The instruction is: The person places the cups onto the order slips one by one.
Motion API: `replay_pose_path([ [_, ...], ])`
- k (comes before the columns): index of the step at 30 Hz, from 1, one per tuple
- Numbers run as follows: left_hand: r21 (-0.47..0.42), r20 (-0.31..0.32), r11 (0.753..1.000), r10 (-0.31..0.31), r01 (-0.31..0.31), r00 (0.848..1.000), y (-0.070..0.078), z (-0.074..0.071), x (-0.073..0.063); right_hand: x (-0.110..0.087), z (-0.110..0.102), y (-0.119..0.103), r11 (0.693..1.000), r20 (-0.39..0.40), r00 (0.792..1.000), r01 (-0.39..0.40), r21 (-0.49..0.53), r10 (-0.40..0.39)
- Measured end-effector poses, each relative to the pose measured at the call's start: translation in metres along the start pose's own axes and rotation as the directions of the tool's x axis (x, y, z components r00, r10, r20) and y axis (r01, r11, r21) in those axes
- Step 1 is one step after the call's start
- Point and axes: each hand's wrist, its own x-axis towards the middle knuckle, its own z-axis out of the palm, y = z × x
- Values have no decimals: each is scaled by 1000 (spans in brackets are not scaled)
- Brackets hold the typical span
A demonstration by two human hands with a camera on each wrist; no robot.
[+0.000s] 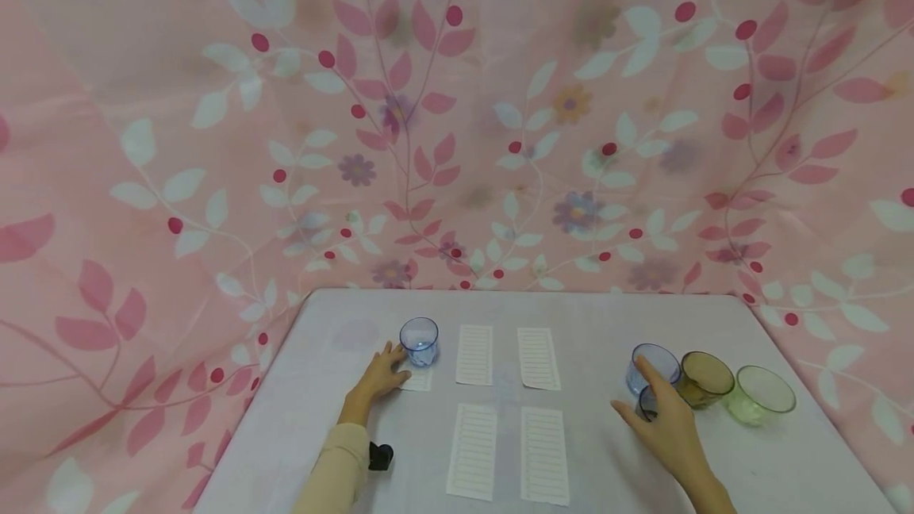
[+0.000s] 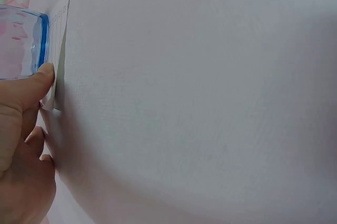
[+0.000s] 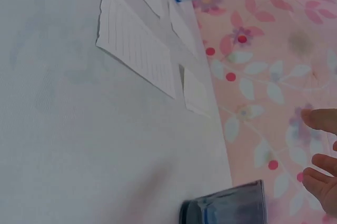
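Observation:
A clear blue glass [image 1: 419, 343] stands over the far end of a lined paper slip [image 1: 416, 381] at the table's left. My left hand [image 1: 382, 375] is beside it, fingers loosely bent; in the left wrist view the thumb [image 2: 45, 74] lies at the glass's blue base. On the right, my right hand [image 1: 667, 423] hovers with thumb and fingers spread, holding nothing. Beneath it is a small dark grey glass [image 1: 646, 404], mostly hidden by the hand in the head view; its side [image 3: 231, 205] shows in the right wrist view. Another blue glass [image 1: 657, 363] stands just behind.
An amber glass [image 1: 705, 379] and a pale green glass [image 1: 762, 395] stand in a row to the right. Several printed paper slips lie mid-table, one [image 1: 474, 355] at the back and another [image 1: 544, 454] nearer. A floral curtain [image 1: 457, 141] hangs behind the table.

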Motion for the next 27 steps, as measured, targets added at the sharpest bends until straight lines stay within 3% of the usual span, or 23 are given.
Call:
replay_pose_path([
  [6,-18,-40,1000,7,-8,999,-3,4,2,-14,-21,10,999,-139,990,-35,-2,34],
  [13,-62,-146,998,16,-26,989,-3,13,0,-27,-38,27,1000,-252,968,-13,-25,6],
  [18,-86,-283,996,-25,1,959,9,18,-9,-34,-42,33,998,-277,960,-55,-37,43],
  [23,-19,-390,999,-35,30,920,29,19,-21,-36,-42,31,993,-273,957,-109,-34,95],
  [25,5,-399,1000,-10,13,917,38,19,-25,-37,-42,29,993,-272,956,-116,-21,105],
  [27,0,-382,999,34,-37,924,46,19,-27,-38,-41,29,994,-274,956,-112,-8,106],
])
